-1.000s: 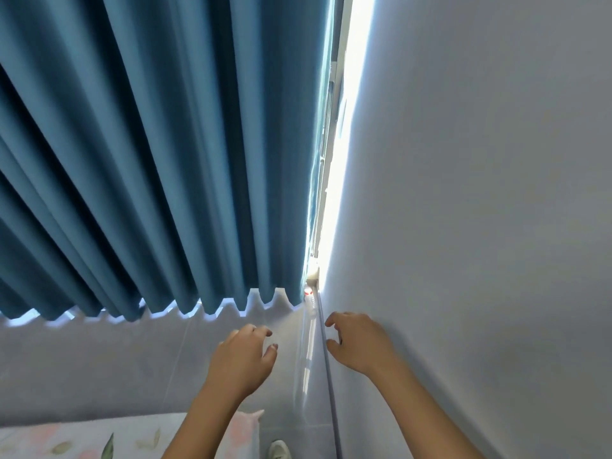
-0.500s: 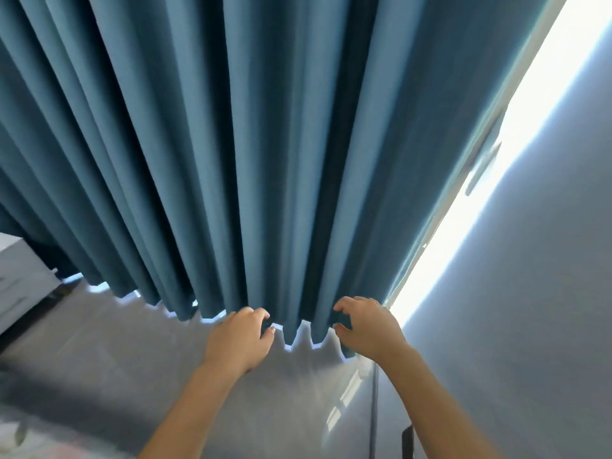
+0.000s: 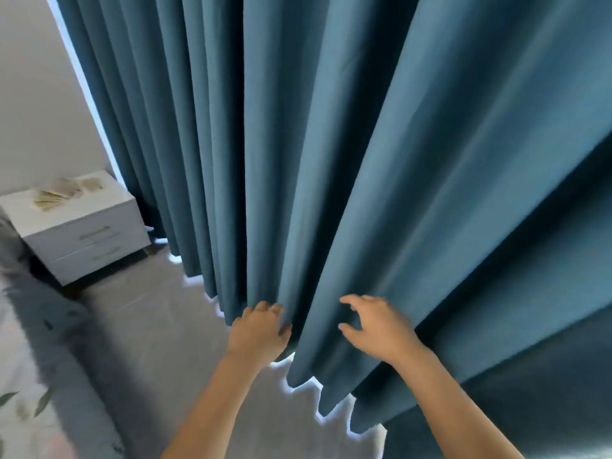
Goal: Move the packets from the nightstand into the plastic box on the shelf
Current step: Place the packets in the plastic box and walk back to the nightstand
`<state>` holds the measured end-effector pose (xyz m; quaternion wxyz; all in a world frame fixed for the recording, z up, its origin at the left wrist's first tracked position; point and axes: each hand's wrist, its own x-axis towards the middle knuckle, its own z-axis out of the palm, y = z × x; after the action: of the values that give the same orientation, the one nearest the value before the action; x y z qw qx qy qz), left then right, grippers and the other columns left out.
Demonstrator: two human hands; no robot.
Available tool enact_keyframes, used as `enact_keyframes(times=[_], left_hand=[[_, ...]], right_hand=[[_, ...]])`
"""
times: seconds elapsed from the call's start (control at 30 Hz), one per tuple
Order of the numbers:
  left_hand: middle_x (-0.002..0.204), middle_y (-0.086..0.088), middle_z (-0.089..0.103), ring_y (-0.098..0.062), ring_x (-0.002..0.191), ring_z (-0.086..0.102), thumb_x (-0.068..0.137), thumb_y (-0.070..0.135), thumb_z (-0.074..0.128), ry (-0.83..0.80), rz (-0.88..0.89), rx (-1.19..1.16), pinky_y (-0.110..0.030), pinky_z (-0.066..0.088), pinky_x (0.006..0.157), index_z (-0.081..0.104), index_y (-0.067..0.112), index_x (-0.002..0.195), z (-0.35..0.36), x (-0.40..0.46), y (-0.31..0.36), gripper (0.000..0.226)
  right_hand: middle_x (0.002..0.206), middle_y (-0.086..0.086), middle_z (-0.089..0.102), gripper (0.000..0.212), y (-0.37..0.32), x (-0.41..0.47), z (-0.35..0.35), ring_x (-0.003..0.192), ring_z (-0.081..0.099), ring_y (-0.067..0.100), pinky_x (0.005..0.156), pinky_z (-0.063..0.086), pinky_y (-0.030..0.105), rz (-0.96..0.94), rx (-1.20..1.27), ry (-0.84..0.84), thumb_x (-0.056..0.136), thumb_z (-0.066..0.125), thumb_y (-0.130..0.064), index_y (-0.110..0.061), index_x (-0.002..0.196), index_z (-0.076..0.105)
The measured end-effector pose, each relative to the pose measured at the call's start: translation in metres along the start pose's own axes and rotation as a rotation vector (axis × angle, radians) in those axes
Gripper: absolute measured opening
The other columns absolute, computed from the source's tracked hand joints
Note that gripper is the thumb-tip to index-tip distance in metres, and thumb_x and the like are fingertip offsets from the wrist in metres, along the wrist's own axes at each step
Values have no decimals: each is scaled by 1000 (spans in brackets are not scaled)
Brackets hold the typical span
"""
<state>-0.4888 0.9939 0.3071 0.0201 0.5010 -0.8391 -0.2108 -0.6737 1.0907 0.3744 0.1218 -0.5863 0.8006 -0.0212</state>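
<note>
Both hands empty before the curtain; packets unmoved on the nightstand.

Item: my left hand (image 3: 260,329), fingers loosely curled, holding nothing. Item: my right hand (image 3: 376,321), fingers spread apart, holding nothing, held before the folds of the blue curtain (image 3: 364,160). Item: packets (image 3: 59,193), a pale scattered pile on top of the white nightstand (image 3: 82,233), far left, well apart from both hands. Plastic box and shelf: not in view. Risk, as I judge it: the pile looks loose and slippery, so a hasty one-handed scoop could spill packets to the floor (image 3: 159,326); the bed edge (image 3: 23,376) crowds my approach, and the hanging curtain could snag an arm.
</note>
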Motion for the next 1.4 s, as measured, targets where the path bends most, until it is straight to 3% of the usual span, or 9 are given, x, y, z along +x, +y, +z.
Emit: enact_keyframes(times=[0.13,0.27,0.6,0.93,1.4], left_hand=[[136,6,52,-23,122,50,96,44,42,73,-153,-37,-34,45,91,48,33,134,-26,46,-25,41],[134,7,54,-21,117,53,97,46,40,152,-308,-43,-31,43,78,48,34,134,-51,61,-71,39],[138,3,53,-22,123,52,98,48,39,242,-610,17,-36,47,93,48,31,136,-132,116,-228,43],[140,0,50,-24,123,51,96,46,42,264,-665,27,-38,47,96,40,30,141,-224,204,-368,48],[138,-1,52,-25,123,52,96,46,43,272,-784,-58,-37,47,93,37,30,144,-300,378,-543,51]], right_hand=[[122,-6,61,50,-19,93,-18,119,51,20,96,43,32,-183,-58,-15,91,52,-43,-31,139,43],[128,-6,60,51,-63,166,-13,121,52,21,99,42,36,-358,-42,-64,91,53,-42,-30,139,42],[125,-5,60,45,-229,337,7,118,52,23,98,43,37,-617,-64,-145,92,51,-38,-31,136,47],[127,-2,60,44,-401,486,-7,119,52,24,98,44,39,-730,-63,-164,93,49,-38,-30,137,46],[132,0,59,50,-570,724,19,122,51,26,99,45,41,-817,-112,-287,91,51,-40,-27,139,45]])
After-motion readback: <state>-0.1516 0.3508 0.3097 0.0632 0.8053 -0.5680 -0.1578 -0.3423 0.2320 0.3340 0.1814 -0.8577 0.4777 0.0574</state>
